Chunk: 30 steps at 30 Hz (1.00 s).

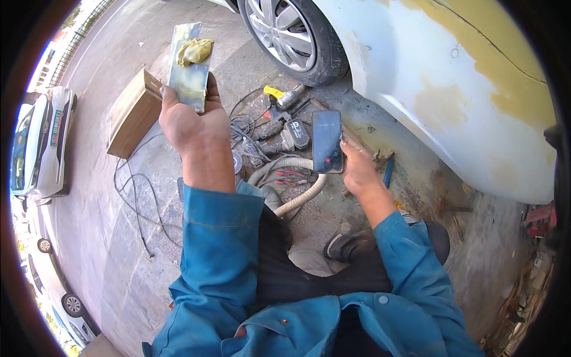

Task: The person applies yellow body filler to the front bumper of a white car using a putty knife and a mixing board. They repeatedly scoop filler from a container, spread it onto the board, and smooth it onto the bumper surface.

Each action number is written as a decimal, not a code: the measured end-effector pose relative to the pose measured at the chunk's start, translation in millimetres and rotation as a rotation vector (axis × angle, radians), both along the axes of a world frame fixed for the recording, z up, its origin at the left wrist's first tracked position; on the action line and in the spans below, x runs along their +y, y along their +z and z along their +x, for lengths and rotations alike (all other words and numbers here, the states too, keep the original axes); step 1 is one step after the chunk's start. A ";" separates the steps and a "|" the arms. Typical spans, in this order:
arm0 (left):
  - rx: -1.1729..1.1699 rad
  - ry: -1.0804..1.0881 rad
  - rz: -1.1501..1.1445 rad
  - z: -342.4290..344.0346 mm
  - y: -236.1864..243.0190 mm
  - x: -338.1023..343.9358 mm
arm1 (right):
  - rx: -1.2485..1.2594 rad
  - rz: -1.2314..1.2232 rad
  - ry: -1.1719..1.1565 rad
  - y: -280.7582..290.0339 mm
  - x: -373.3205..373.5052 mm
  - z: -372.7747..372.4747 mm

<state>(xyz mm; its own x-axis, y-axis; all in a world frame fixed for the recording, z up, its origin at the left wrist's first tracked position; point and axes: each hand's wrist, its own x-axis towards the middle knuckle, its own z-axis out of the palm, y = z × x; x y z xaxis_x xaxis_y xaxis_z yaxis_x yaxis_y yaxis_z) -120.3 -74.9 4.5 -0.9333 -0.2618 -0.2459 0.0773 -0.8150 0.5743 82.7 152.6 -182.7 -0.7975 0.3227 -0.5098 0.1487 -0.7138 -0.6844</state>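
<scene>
My left hand is raised with its fingers closed round the lower end of a flat, smeared board. On the board sits a lump of yellow-green putty. In my right hand is a dark smartphone, held upright by its right edge with the screen facing me. The screen looks mostly dark, with a small red spot low on it. To the right and ahead stands a white car body panel with patches of yellow filler. Its wheel is beyond the phone.
A wooden box stands left of my left hand. Power tools, cables, red-handled pliers and a ribbed hose crowd the ground between my arms. A black cable trails at left. Parked cars line the far left.
</scene>
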 end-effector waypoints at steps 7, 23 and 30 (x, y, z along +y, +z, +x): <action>-0.098 -0.079 0.057 7.0 -0.4 -1.7 | -0.219 0.055 -0.028 -176.5 -23.8 -58.2; -0.024 -0.238 -0.042 6.0 -5.9 9.9 | -0.387 0.694 0.000 -185.0 -43.6 -105.0; -0.041 -0.554 0.062 41.1 -3.8 39.1 | 0.200 0.348 0.112 54.0 -5.5 -95.4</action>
<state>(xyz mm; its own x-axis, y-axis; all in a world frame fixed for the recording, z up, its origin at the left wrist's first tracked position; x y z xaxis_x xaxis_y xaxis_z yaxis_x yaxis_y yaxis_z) -79.2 -35.8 0.7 -0.9166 0.2810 -0.2844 -0.3935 -0.7598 0.5176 -12.7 147.1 -128.7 -0.9100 0.3534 -0.2169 0.0518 -0.4220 -0.9051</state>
